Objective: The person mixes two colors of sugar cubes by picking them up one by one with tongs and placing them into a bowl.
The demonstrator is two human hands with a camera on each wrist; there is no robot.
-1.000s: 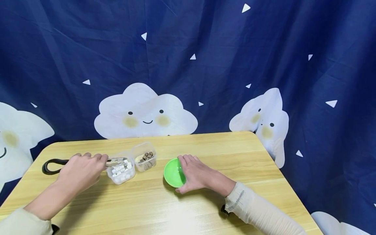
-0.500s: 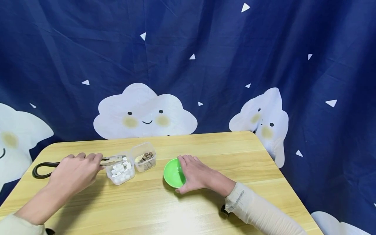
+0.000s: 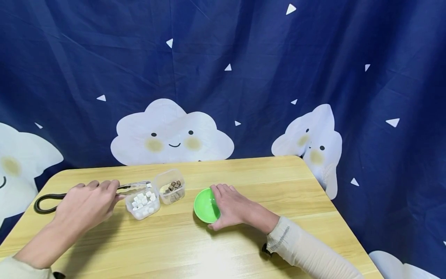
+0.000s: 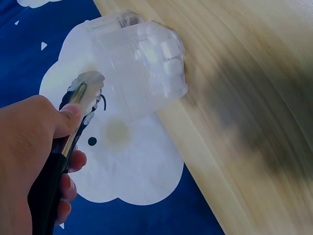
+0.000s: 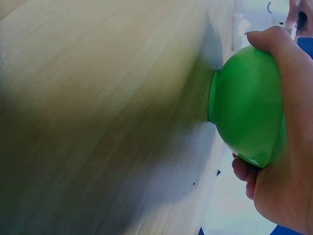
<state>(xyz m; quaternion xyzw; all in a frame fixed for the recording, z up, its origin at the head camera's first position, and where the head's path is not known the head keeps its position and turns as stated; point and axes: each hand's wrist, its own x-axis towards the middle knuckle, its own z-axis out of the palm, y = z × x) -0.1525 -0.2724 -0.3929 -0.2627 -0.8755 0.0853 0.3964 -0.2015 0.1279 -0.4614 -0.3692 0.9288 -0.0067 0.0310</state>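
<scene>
My left hand (image 3: 87, 205) grips metal tongs (image 3: 130, 188) with a black handle, the thumb pressing along one arm in the left wrist view. The scalloped tongs tips reach over the back of a clear plastic box (image 3: 142, 213) of small white cubes. One white cube (image 3: 149, 185) shows right at the tips, above the others. Beside it stands a second clear box (image 3: 181, 192) with brown cubes (image 3: 174, 186). My right hand (image 3: 231, 207) holds a green bowl (image 3: 205, 205) by its right side, thumb at the near rim and fingers at the far side. The bowl stands on its foot.
The wooden table (image 3: 167, 248) has rounded far corners. Behind its far edge hangs a dark blue curtain (image 3: 258, 85) printed with white clouds and triangles. The boxes stand close together, left of the bowl.
My left hand has moved left with the tongs, whose tips have shifted from over the white cubes to the box's back edge. The right hand and bowl have stayed put.
</scene>
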